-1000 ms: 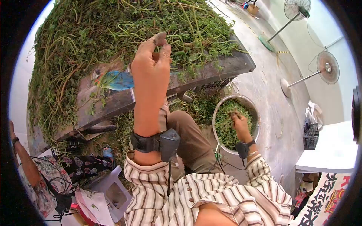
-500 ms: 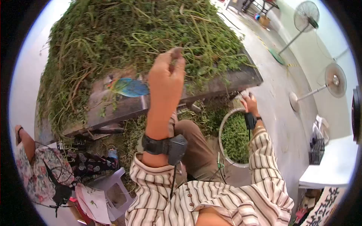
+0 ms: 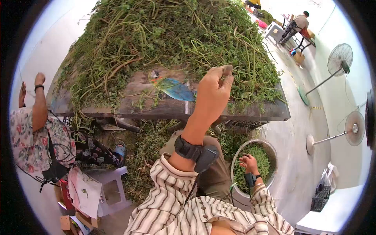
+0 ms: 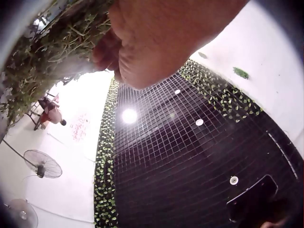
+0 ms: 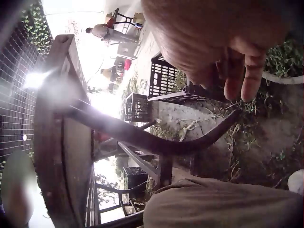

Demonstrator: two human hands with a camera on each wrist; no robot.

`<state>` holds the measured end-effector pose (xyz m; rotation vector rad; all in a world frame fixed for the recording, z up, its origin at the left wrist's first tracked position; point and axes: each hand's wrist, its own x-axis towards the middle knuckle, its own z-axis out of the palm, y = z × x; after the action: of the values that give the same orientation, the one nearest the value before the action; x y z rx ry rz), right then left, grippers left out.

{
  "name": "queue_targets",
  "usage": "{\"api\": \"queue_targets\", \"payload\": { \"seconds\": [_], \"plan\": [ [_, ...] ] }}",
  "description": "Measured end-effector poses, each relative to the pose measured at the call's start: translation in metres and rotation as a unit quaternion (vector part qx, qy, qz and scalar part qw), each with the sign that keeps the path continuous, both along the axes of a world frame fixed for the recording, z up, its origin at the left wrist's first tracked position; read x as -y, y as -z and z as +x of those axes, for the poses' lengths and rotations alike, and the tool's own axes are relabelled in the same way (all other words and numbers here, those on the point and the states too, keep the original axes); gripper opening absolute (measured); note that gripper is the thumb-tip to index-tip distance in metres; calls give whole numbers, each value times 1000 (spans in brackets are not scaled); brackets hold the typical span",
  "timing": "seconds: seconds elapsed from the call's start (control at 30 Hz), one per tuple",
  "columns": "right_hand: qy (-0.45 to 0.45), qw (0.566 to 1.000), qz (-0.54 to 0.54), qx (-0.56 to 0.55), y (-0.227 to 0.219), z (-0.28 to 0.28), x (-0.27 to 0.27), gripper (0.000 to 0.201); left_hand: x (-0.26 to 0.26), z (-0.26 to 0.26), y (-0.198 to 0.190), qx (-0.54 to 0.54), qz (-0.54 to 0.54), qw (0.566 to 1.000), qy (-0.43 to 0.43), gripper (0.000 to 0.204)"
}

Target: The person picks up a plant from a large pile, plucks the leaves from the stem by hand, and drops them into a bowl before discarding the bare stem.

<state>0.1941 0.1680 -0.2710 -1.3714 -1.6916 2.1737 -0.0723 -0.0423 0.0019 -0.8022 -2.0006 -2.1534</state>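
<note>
Your left hand [image 3: 213, 88] is bent at the fingers, with thumb and forefinger close together at the near edge of the heaped greens [image 3: 156, 43], right of centre in the head view; you cannot tell whether a stem is caught between them. Your right hand [image 3: 250, 163] is released, its fingers loosely bent and apart over the left part of the round tub [image 3: 275, 156], lower right in the frame; more cut greens [image 3: 261, 154] lie inside that tub. Just left of your left hand, a blue parrot-like picture [image 3: 178, 90] shows on the dark table [image 3: 156, 113], with a few loose sprigs beside it. The heap covers most of the tabletop and fills the upper middle of the frame, hanging over the table's left edge. Below the table, scattered greens [image 3: 145, 160] cover the floor left of your knees. A person in a floral top [image 3: 41, 137] is at the far left, near a pale plastic stool [image 3: 111, 188]. At the right of the frame are two standing fans, one upper [image 3: 340, 58], one lower [image 3: 355, 128], with a black basket [image 3: 321, 199] beneath them.
</note>
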Motion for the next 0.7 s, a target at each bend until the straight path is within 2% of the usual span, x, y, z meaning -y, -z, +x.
{"api": "queue_targets", "payload": {
  "seconds": [0.13, 0.23, 0.33, 0.4, 0.57, 0.6, 0.7],
  "plan": [
    [-3, 1000, 1, -15, -16, 10, -3, 23, 16, -8, 1, 44, 16, 999, 0, 26],
    [2, 999, 2, -37, -38, 16, 1, 21, 40, -6, 2, 141, 157, 977, 11, 25],
    [9, 997, 4, -72, -43, 25, 2, 21, 74, 10, 3, 192, 177, 965, -24, 25],
    [15, 997, -1, -74, -60, 24, 12, 21, 95, 18, 11, 189, 173, 967, -23, 25],
    [-35, 986, 122, -110, -108, 13, 36, 24, 148, 31, 20, 209, 221, 948, -91, 26],
    [-50, 986, 110, -111, -123, 11, 43, 23, 160, 32, 25, 216, 211, 947, -109, 25],
    [-60, 980, 134, -134, -131, 10, 51, 23, 178, 47, 22, 200, 254, 941, -102, 23]
  ]
}}
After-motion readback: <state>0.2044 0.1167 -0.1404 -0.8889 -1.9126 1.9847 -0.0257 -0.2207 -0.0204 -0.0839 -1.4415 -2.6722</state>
